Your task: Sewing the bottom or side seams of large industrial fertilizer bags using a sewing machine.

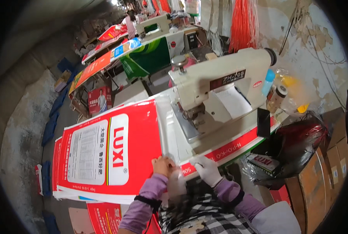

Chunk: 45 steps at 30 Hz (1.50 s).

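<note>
My left hand (pixel 163 165), bare below a purple sleeve, has its fingers curled near the right edge of a stack of red and white printed sacks (pixel 142 128). Beside its fingers hangs a blurred, whitish, see-through thing (pixel 176 181), whose kind I cannot make out. In a white glove, my right hand (pixel 208 171) is closed at the front edge of the sewing table, by a red printed strip (pixel 230 150). What its fingers hold, if anything, is hidden. Beyond both hands stands a cream industrial sewing machine (pixel 220 74), its needle area left of the arm.
A dark phone (pixel 263 123) lies at the table's right edge, near a lidded bottle (pixel 276 97) and a blue bottle (pixel 268 81). Cardboard boxes (pixel 314 187) and a dark plastic bag (pixel 302 144) stand at right. Another sewing machine (pixel 154 25) and a person (pixel 130 25) are farther back.
</note>
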Tool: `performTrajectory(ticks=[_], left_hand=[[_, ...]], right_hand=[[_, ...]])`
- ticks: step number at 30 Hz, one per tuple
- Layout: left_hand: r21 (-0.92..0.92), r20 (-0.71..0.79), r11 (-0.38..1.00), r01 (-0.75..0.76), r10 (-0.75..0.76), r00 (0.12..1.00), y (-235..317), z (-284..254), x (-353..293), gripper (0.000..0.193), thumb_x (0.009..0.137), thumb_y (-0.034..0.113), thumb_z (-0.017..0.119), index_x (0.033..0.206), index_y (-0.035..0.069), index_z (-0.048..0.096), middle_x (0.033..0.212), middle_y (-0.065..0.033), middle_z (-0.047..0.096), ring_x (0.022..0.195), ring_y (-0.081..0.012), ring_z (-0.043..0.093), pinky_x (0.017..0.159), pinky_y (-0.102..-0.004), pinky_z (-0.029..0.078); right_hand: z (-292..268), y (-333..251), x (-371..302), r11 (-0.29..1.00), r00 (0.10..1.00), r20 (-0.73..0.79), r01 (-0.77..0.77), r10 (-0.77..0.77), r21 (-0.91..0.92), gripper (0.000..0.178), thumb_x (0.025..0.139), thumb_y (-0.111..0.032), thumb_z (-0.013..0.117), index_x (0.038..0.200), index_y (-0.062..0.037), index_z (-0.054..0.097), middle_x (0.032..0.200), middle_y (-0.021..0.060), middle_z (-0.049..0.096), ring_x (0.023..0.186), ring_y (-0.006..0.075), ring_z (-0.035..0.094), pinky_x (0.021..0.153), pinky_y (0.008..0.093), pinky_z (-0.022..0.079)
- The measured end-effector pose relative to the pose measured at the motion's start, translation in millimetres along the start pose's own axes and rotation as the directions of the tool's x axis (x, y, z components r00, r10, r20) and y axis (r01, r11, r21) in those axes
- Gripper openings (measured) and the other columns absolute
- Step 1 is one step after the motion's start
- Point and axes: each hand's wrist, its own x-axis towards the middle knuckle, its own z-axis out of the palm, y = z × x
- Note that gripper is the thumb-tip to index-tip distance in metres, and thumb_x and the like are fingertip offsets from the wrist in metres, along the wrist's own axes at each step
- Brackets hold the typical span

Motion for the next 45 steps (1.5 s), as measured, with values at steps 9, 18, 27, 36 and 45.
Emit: performTrajectory(ticks=[9,18,27,36,45], left_hand=[[-0.858,0.325,0.297,0.419,-0.317,0.891,-41.2,-16.6,-19.6,0.008,0.088,0.007,0.063,0.085,0.000,0.067,0.071,0.0011,0.062,0.067,-0.0062,0.054,0.064,-0.0231,0.044],[-0.942,-0.112,0.300,0.151,-0.705,0.700,-28.1,-67.6,-41.4,0.015,0.094,0.011,0.056,0.086,0.000,0.064,0.077,0.0011,0.060,0.069,-0.0062,0.052,0.064,-0.0211,0.043],[-0.904,0.052,0.297,0.309,-0.640,0.766,-9.5,-90.4,-58.5,0.014,0.091,0.009,0.057,0.083,-0.001,0.063,0.078,0.0010,0.061,0.074,-0.0070,0.053,0.069,-0.0221,0.043],[-0.683,0.078,0.622,0.383,-0.459,0.885,-0.6,-42.8,-51.3,0.050,0.081,-0.002,0.060,0.129,-0.001,0.045,0.120,-0.0122,0.057,0.109,-0.0228,0.056,0.095,-0.0328,0.045],[-0.369,0.066,0.852,0.372,-0.375,0.925,-36.6,-12.2,-78.1,0.035,0.086,0.023,0.059,0.119,0.011,0.056,0.123,-0.0189,0.055,0.111,-0.0353,0.054,0.093,-0.0419,0.046]], right_hand=[[18.5,-23.8,13.1,0.985,0.980,0.145,-0.117,0.135,-0.124,0.036,0.087,-0.032,0.061,0.103,0.0008,0.061,0.092,0.0207,0.064,0.091,0.0344,0.063,0.081,0.0383,0.049],[65.9,2.3,22.4,0.910,0.883,0.406,-0.054,0.236,-0.412,0.040,0.090,-0.041,0.046,0.076,-0.0079,0.065,0.075,0.0171,0.064,0.075,0.0382,0.062,0.072,0.0485,0.048],[86.8,-87.4,38.8,0.999,0.841,0.540,0.017,0.007,-0.040,0.054,0.075,-0.040,0.072,0.111,-0.0020,0.056,0.104,0.0184,0.061,0.098,0.0334,0.059,0.086,0.0378,0.046],[124.9,-39.2,19.6,0.952,0.969,0.239,-0.020,-0.056,0.305,0.012,0.080,-0.009,0.072,0.083,-0.0026,0.063,0.082,0.0046,0.060,0.070,0.0119,0.059,0.065,0.0270,0.048],[128.9,-51.4,13.2,0.913,0.906,0.287,0.200,-0.310,0.354,0.010,0.080,-0.004,0.068,0.079,-0.0036,0.058,0.093,0.0059,0.057,0.093,0.0208,0.053,0.079,0.0310,0.043]])
